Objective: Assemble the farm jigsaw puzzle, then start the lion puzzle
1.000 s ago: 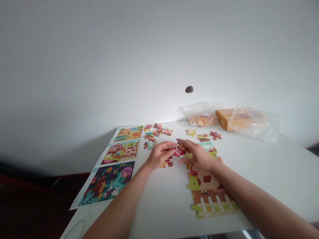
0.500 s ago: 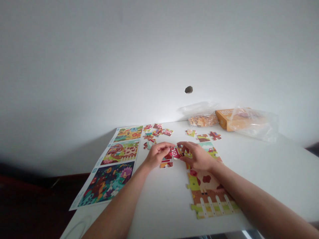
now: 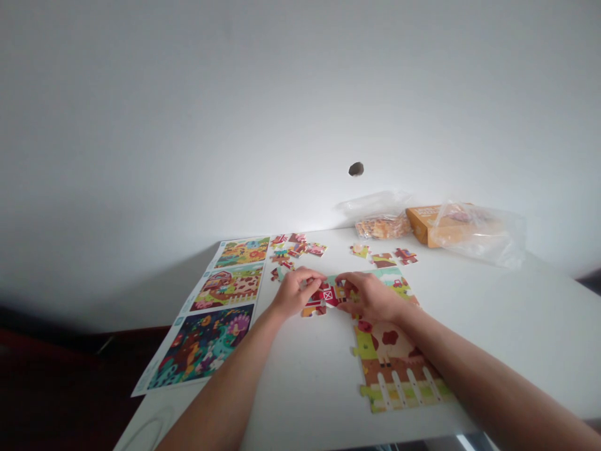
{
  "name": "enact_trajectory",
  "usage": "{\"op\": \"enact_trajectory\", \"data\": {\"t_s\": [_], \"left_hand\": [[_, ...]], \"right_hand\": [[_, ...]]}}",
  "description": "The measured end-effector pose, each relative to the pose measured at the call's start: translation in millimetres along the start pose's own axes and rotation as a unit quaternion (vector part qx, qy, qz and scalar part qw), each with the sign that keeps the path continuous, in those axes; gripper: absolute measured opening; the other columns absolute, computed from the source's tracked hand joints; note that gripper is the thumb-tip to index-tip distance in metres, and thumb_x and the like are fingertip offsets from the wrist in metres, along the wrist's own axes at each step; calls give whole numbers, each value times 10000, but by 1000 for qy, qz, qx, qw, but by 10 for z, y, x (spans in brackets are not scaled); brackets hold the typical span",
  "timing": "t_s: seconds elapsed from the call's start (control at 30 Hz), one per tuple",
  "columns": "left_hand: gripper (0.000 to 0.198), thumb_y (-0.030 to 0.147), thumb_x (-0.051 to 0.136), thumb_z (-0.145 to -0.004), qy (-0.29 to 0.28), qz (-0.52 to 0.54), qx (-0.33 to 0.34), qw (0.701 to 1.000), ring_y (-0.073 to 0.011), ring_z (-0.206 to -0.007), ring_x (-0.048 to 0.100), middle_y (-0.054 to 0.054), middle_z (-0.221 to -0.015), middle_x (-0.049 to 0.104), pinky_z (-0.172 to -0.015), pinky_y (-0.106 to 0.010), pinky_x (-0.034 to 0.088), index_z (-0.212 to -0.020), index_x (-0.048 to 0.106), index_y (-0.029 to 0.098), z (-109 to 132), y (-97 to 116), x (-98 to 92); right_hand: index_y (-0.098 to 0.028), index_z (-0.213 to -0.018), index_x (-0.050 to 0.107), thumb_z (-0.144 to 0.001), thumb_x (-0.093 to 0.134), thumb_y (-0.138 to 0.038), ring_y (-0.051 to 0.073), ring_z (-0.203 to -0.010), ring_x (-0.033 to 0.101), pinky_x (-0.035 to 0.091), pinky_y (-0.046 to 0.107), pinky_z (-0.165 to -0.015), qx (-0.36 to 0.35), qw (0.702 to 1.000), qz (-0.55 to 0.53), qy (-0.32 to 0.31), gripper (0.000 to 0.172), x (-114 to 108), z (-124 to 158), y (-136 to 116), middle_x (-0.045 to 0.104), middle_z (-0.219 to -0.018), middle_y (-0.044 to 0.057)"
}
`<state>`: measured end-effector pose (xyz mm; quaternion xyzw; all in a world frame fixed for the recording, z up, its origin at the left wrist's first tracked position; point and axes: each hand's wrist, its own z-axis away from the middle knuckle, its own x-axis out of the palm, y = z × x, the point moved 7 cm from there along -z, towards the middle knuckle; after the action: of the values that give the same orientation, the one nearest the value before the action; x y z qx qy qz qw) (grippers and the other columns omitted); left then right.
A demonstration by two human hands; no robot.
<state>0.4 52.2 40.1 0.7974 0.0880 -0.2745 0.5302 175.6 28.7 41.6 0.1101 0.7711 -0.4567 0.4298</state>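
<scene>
Both hands are at a red barn jigsaw puzzle piece marked with a white X, which lies against the puzzle's other barn pieces. My left hand pinches at the barn section's left side, its fingertips partly covering the red pieces. From the right, my right hand has thumb and fingers curled on the barn pieces. The joined cow-and-fence section lies under and in front of my right wrist. An orange-and-red piece juts out below the barn. What exactly sits under the fingertips is hidden.
Loose puzzle pieces are scattered behind my left hand, and several more lie behind the right. A printed picture sheet covers the table's left edge. At the back are a bag of pieces and an orange box under clear plastic.
The barn piece with the white X has moved down and now lies level with the pieces around it. My right hand has shifted slightly toward me, uncovering a light-blue strip behind.
</scene>
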Motion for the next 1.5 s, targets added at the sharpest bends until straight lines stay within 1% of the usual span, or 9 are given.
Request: {"op": "enact_trajectory", "data": {"t_s": [0.07, 0.13, 0.23, 0.4, 0.5, 0.6, 0.97, 1.23, 1.5], "left_hand": [[199, 230, 574, -850, 30, -54, 18, 998, -203, -877, 654, -59, -883, 741, -838, -320, 481, -883, 766, 185, -16, -7, -51], [205, 189, 563, -835, 33, -77, 10, 996, -202, -891, 661, -53, -906, 746, -857, -325, 486, -879, 764, 193, -28, -54, -56], [206, 146, 563, -806, -2, -93, -1, 996, -198, -893, 666, -52, -908, 743, -853, -319, 495, -861, 757, 187, -35, -108, 2], [192, 131, 573, -781, -44, -110, 12, 993, -189, -877, 650, -56, -900, 714, -802, -292, 497, -846, 749, 175, -19, -71, 67], [184, 137, 586, -771, -53, -119, 22, 991, -185, -864, 640, -53, -892, 696, -790, -286, 490, -847, 749, 174, -11, -31, 74], [196, 133, 589, -764, -61, -127, 23, 990, -184, -869, 632, -52, -894, 684, -805, -287, 485, -861, 754, 178, -6, -9, 77], [175, 156, 662, -735, -77, -157, 26, 984, -192, -883, 619, -50, -916, 662, -847, -303, 480, -867, 768, 200, 4, 9, 100], [190, 174, 667, -743, -82, -167, 41, 982, -202, -905, 617, -47, -935, 655, -860, -310, 476, -897, 766, 223, 22, 48, 106], [208, 186, 688, -723, -87, -173, 31, 981, -215, -934, 612, -48, -964, 654, -867, -315, 469, -914, 760, 227, 34, 59, 107]], "right_hand": [[-169, -1200, 625, -768, 737, -367, 218, -879, 607, 463, 317, -780, -11, 999, 35, -24, 488, 43, -1, -14, 665, -1012, 98], [-174, -1171, 654, -768, 736, -406, 251, -945, 608, 468, 342, -817, -22, 997, 61, -41, 472, 80, -4, -29, 655, -1035, 110], [-187, -1181, 665, -771, 733, -434, 259, -970, 610, 475, 349, -846, -33, 996, 71, -51, 483, 111, -8, -34, 632, -1036, 106], [-216, -1266, 623, -773, 735, -403, 237, -982, 609, 483, 354, -888, -41, 997, 53, -37, 539, 104, 5, -20, 571, -1137, 107], [-236, -1222, 654, -806, 704, -354, 237, -1032, 594, 473, 361, -923, -69, 996, 49, -37, 435, 105, 9, -52, 566, -1181, 100], [-223, -1136, 694, -822, 686, -325, 230, -1021, 596, 477, 354, -914, -81, 995, 49, -42, 330, 108, 3, -73, 596, -1146, 92], [-221, -1098, 711, -810, 704, -351, 223, -959, 621, 489, 342, -875, -70, 996, 47, -36, 316, 95, 9, -50, 603, -1105, 96], [-222, -1087, 713, -787, 726, -337, 222, -967, 619, 488, 337, -882, -64, 997, 39, -34, 321, 85, 6, -44, 600, -1070, 94], [-218, -1073, 717, -783, 730, -339, 223, -962, 619, 487, 336, -880, -64, 997, 38, -35, 315, 82, 6, -45, 602, -1069, 95]]}}
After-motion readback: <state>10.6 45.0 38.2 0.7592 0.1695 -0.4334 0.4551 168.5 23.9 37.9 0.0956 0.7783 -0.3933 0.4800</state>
